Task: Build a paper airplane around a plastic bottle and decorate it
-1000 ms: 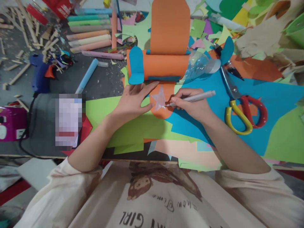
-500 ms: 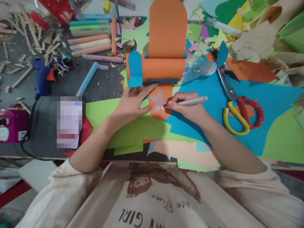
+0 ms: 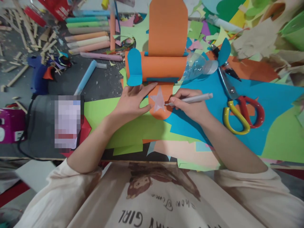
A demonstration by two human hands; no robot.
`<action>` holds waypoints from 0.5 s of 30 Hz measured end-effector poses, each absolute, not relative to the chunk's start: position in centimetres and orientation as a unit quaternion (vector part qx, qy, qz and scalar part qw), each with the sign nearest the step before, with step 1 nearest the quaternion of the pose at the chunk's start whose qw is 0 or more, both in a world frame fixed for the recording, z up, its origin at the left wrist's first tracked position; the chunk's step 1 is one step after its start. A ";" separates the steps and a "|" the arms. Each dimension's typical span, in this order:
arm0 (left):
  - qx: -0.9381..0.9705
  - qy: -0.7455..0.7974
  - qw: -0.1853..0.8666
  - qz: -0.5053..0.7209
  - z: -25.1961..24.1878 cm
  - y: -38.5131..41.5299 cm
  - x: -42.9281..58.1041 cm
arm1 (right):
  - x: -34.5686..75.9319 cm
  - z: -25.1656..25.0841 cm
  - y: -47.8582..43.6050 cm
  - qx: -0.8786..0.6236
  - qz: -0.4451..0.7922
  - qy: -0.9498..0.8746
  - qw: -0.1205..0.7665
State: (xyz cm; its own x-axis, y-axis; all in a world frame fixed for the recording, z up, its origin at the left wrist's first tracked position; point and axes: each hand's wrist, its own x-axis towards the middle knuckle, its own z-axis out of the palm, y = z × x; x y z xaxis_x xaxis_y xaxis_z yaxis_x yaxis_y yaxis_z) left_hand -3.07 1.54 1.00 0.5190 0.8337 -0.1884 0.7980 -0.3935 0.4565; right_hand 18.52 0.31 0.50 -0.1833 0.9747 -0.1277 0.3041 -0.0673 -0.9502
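A plastic bottle (image 3: 198,66) wrapped in orange paper lies on its side, with wide orange paper wings (image 3: 168,28) reaching away from me and towards me. At its left end stands a blue paper tail piece (image 3: 134,67). On the near wing is a pale star (image 3: 158,100). My right hand (image 3: 190,103) grips a light grey marker pen (image 3: 198,98), its tip at the star's right edge. Spread flat, my left hand (image 3: 133,101) rests beside the star, thumb and forefinger on the near wing's left side and other fingers partly under the bottle's edge.
Scissors (image 3: 234,91) with red and yellow handles lie at the right on blue paper (image 3: 204,123). On the left are a blue glue gun (image 3: 39,76), a phone (image 3: 67,123), several markers (image 3: 87,30) and wooden sticks (image 3: 22,28). Paper scraps (image 3: 256,41) are heaped at the back right.
My right hand has shifted slightly, bringing the marker tip a little up and right from the star's lower part to its right edge. My left hand has stayed in place.
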 end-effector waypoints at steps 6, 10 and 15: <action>0.840 0.488 0.236 0.027 1.0 1.5 -3.1 | 18.6 0.4 0.2 -0.531 0.452 -0.644 0.314; 0.839 0.488 0.240 0.025 1.0 1.5 -3.1 | 18.5 0.6 0.1 -0.518 0.474 -0.644 0.302; 0.839 0.488 0.238 0.027 1.0 1.5 -3.1 | 18.5 0.8 0.1 -0.491 0.538 -0.623 0.285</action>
